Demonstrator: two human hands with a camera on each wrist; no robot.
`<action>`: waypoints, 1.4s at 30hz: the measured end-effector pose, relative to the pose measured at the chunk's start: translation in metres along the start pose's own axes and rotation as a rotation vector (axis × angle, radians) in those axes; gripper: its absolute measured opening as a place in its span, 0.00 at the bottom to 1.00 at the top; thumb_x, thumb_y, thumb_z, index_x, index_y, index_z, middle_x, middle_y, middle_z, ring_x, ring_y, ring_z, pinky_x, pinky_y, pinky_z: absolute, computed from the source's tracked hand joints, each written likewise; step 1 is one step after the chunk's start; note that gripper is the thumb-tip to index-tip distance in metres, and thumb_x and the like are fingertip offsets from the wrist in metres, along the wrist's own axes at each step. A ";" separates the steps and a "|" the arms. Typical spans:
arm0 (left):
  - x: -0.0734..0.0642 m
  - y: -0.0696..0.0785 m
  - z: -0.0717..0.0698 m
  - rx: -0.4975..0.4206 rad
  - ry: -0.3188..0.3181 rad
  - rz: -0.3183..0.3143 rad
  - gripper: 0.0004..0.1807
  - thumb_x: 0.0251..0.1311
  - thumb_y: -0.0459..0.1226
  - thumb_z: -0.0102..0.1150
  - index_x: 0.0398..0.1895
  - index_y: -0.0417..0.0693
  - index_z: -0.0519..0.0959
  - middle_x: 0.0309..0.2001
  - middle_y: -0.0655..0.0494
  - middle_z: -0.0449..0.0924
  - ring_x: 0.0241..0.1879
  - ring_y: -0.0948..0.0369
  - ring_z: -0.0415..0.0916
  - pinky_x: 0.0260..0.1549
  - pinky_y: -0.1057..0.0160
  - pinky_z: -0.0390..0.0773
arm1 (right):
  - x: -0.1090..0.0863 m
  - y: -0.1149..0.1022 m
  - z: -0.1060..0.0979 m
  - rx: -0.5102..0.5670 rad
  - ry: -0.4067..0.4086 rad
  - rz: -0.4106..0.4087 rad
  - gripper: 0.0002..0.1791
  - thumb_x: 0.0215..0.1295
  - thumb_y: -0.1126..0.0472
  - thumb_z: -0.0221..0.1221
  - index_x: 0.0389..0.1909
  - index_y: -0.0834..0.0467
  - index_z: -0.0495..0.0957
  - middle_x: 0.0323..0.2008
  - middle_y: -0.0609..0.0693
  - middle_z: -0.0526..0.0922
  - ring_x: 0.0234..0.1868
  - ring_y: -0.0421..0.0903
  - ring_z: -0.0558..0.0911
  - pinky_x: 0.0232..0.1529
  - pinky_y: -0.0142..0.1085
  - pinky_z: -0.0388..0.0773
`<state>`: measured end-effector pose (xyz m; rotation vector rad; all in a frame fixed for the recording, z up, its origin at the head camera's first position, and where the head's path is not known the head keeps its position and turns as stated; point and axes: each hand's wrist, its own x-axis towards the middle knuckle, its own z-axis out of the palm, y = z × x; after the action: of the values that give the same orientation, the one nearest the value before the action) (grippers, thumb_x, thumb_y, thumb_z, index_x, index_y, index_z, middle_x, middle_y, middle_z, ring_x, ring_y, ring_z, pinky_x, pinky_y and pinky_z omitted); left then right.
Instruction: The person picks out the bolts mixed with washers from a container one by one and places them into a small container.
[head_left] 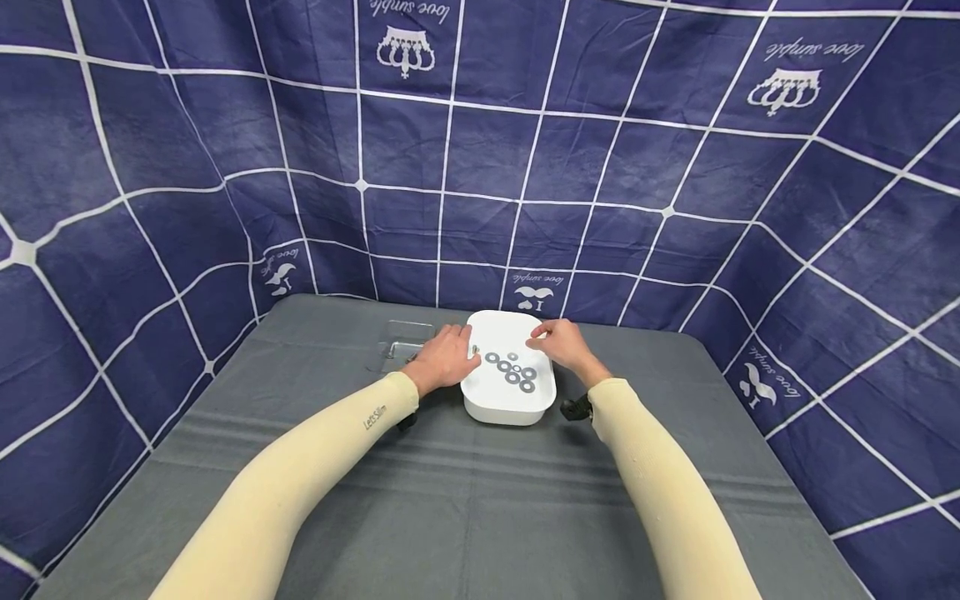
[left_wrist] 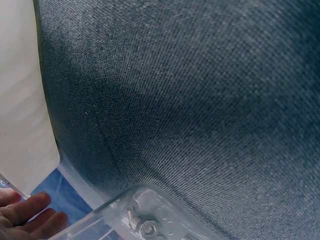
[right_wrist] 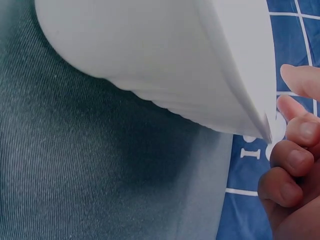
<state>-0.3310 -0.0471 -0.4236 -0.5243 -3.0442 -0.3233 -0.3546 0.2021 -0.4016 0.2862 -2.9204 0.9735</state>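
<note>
A white tub (head_left: 510, 415) stands on the table with several grey washers (head_left: 513, 377) lying loose inside. My left hand (head_left: 447, 357) is at its left rim, thumb and forefinger pinching a small metal piece (head_left: 476, 350) like a bolt, mostly covered by the fingers. Over the right rim is my right hand (head_left: 564, 343). In the right wrist view its thumb and forefinger stand a little apart with nothing visible between them, and the other fingers (right_wrist: 287, 185) are curled.
A clear plastic box (head_left: 408, 333) sits left of the tub, partly behind my left hand. In the left wrist view a bolt (left_wrist: 133, 218) and a round metal piece (left_wrist: 149, 229) lie in it. A blue gridded curtain (head_left: 480, 150) hangs around the grey table (head_left: 465, 517).
</note>
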 end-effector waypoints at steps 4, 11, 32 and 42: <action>0.001 -0.001 0.001 -0.003 0.006 -0.003 0.39 0.69 0.51 0.48 0.75 0.36 0.58 0.68 0.38 0.68 0.70 0.46 0.64 0.67 0.48 0.69 | 0.002 -0.005 0.002 0.024 0.006 -0.004 0.15 0.61 0.54 0.67 0.44 0.60 0.87 0.25 0.50 0.76 0.28 0.47 0.71 0.30 0.35 0.67; 0.001 -0.001 0.004 -0.008 -0.006 -0.041 0.40 0.69 0.52 0.48 0.77 0.39 0.57 0.70 0.40 0.67 0.71 0.47 0.63 0.66 0.48 0.70 | 0.008 -0.015 0.009 0.106 -0.010 -0.042 0.15 0.62 0.54 0.67 0.44 0.59 0.86 0.18 0.45 0.64 0.21 0.43 0.64 0.26 0.36 0.61; 0.003 0.000 0.006 0.004 -0.012 -0.045 0.39 0.71 0.52 0.49 0.77 0.39 0.56 0.67 0.40 0.69 0.69 0.46 0.65 0.64 0.47 0.72 | 0.034 -0.037 0.038 0.161 -0.058 -0.094 0.14 0.59 0.57 0.68 0.44 0.58 0.87 0.19 0.44 0.65 0.22 0.40 0.65 0.26 0.33 0.63; 0.003 0.003 0.004 0.009 -0.039 -0.044 0.39 0.73 0.51 0.48 0.78 0.39 0.53 0.69 0.38 0.66 0.71 0.44 0.63 0.67 0.48 0.69 | 0.037 -0.027 0.054 0.249 -0.077 -0.116 0.11 0.54 0.64 0.68 0.40 0.57 0.89 0.15 0.43 0.66 0.20 0.40 0.64 0.22 0.34 0.61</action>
<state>-0.3330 -0.0429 -0.4267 -0.4698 -3.0971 -0.3039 -0.3853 0.1432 -0.4249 0.5088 -2.8080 1.3359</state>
